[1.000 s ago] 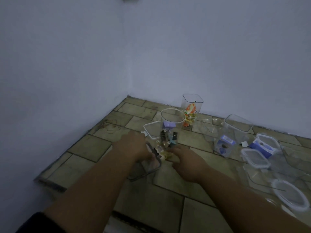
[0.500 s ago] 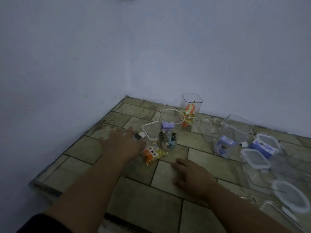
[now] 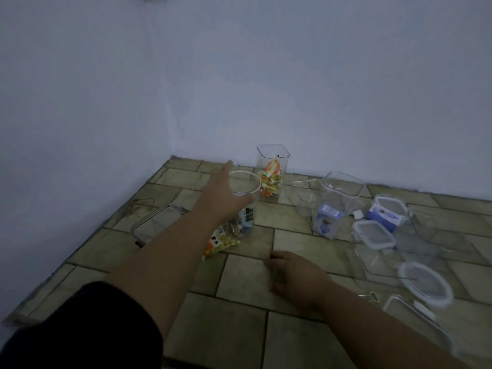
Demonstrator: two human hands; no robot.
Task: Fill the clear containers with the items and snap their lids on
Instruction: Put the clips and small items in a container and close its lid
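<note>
Left hand [image 3: 226,201], grip spread at the jar's [image 3: 247,187] 9 o'clock wall: close gently below the rim, keeping it upright, then load the packet [image 3: 219,242] at 6 o'clock.

The person's left arm wore a black sleeve [image 3: 87,328] of plain, soft-looking cloth that was dull in the dim light. Its loose, rounded hem crossed the arm about the elbow, and the cloth bulged wide toward the lower corner of the view. Below that hem the left forearm [image 3: 170,251] ran bare to the left hand [image 3: 223,198], while the right forearm [image 3: 372,323] was bare all the way to the right hand [image 3: 295,275], its upper part cut off by the frame's edge.
</note>
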